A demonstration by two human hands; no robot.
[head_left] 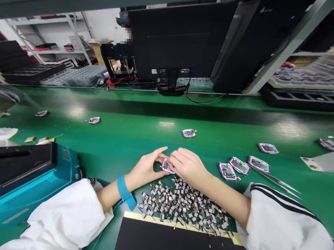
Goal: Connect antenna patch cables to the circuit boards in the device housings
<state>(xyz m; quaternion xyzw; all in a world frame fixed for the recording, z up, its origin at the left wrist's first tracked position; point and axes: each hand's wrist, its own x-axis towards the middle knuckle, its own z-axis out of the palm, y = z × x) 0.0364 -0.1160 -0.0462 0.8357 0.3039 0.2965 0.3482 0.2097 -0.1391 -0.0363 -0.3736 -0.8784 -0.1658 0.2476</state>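
Note:
A small purple-rimmed watch case with a circuit board (pixel 166 167) sits between my two hands, just above the pile of parts. My left hand (pixel 143 171), with a blue wrist strap, grips it between thumb and fingers. Curled fingers of my right hand (pixel 187 165) press on its right side; whatever they may pinch is hidden. Below lies a heap of small grey rectangular parts with short leads (pixel 188 204). Several similar cases (pixel 227 171) rest to the right, beside metal tweezers (pixel 279 181).
A teal and black machine (pixel 63 171) stands at the left, with yellow-edged pieces (pixel 30 139) behind it. More cases (pixel 189 133) are spread along the green bench. A black mat (pixel 181 242) lies in front. A monitor (pixel 178 42) stands at the back, and a metal bracket (pixel 327 161) juts in from the right.

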